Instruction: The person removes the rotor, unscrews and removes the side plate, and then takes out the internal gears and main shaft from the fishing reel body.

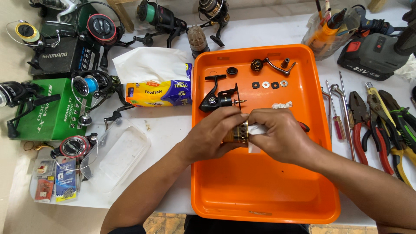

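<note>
Over the orange tray point(260, 190), my left hand point(214, 134) grips a gold and black reel spool point(237, 134). Pressed against the spool's right side is a white tissue point(255, 130), pinched in my right hand point(279, 134). Just behind my hands a black spinning reel body point(216, 97) lies in the tray. Farther back in the tray rest a reel handle point(268, 65), a black knob cap point(232, 70), a row of small washers point(269, 84) and a scrap of white tissue point(281, 105).
Pliers and screwdrivers point(368, 121) lie to the right of the tray, with a cordless drill battery point(372, 54) behind them. A tissue pack point(158, 82), a clear plastic lid point(115, 156), green and black boxes and several fishing reels point(93, 84) fill the left side.
</note>
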